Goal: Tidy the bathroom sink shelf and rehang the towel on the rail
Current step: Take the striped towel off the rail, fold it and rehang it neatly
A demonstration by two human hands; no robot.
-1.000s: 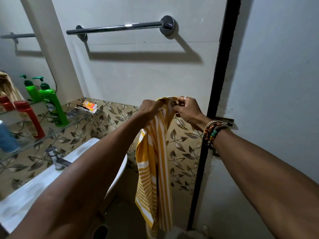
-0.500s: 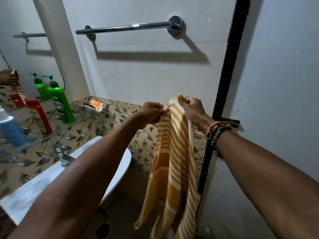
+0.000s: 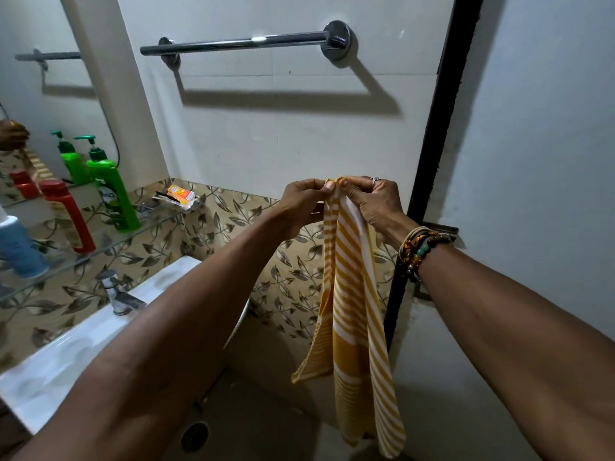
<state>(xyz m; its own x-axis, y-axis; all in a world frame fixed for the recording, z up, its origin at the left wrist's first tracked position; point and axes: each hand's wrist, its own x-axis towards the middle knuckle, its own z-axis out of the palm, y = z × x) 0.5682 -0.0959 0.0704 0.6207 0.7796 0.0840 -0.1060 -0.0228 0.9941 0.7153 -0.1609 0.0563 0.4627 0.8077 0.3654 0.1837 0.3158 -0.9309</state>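
Note:
A yellow and white striped towel point(image 3: 352, 311) hangs down in front of the tiled wall. My left hand point(image 3: 301, 201) and my right hand point(image 3: 372, 201) pinch its top edge close together, thumbs nearly touching. The chrome towel rail point(image 3: 246, 43) is bare on the wall well above both hands. The glass sink shelf point(image 3: 126, 237) at the left carries a green pump bottle point(image 3: 111, 194), a red bottle point(image 3: 68, 217), a blue bottle point(image 3: 20, 251) and an orange soap box point(image 3: 180, 195).
A white sink point(image 3: 83, 337) with a chrome tap point(image 3: 116, 294) sits below the shelf at the left. A mirror point(image 3: 50, 94) fills the far left wall. A black door frame point(image 3: 432, 161) runs down to the right of my hands.
My hands have come back together at the towel's top edge, and the towel hangs narrower and folded lengthwise. The view has shifted slightly left relative to the rail.

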